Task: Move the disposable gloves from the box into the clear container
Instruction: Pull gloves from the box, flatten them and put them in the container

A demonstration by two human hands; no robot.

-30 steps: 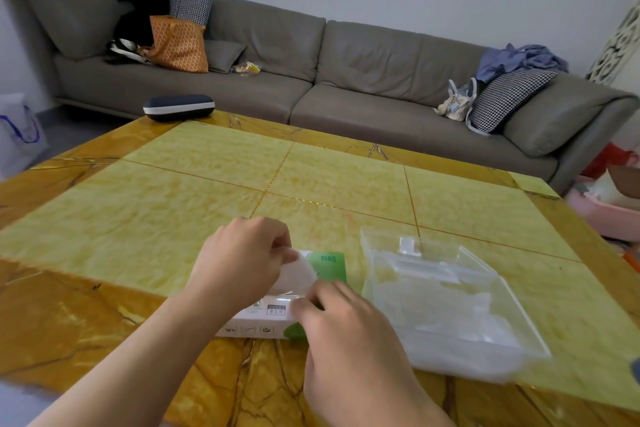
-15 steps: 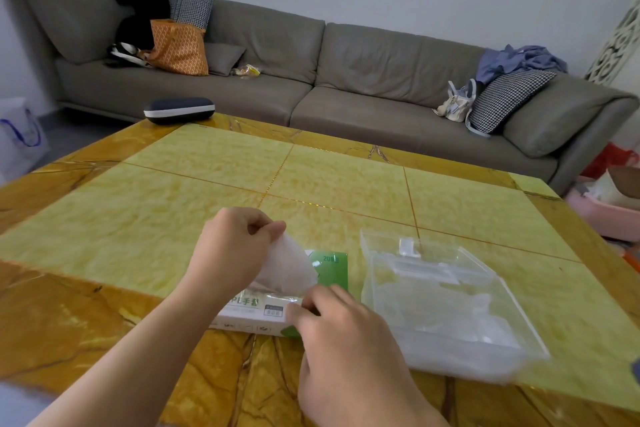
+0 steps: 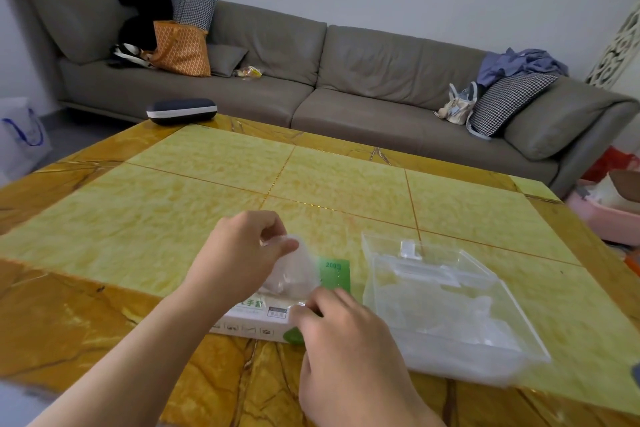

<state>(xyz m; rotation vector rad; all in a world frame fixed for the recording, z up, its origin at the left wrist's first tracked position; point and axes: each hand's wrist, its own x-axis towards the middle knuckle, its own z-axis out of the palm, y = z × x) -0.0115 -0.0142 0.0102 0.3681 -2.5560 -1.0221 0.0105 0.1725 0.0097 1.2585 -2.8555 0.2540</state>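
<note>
Crinkly clear glove (image 3: 291,270) higher, left hand (image 3: 239,253)

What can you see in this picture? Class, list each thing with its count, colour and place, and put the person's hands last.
glove box: one, white and green, near table edge
glove: one, translucent, rising from the box
clear container: one, transparent, right of the box, clear plastic inside
table: one, yellow
case: one, dark with white band, far table corner
sofa: one, grey, behind the table
orange bag: one, on the sofa
left hand: pinches the glove
right hand: on the box's near end
</note>
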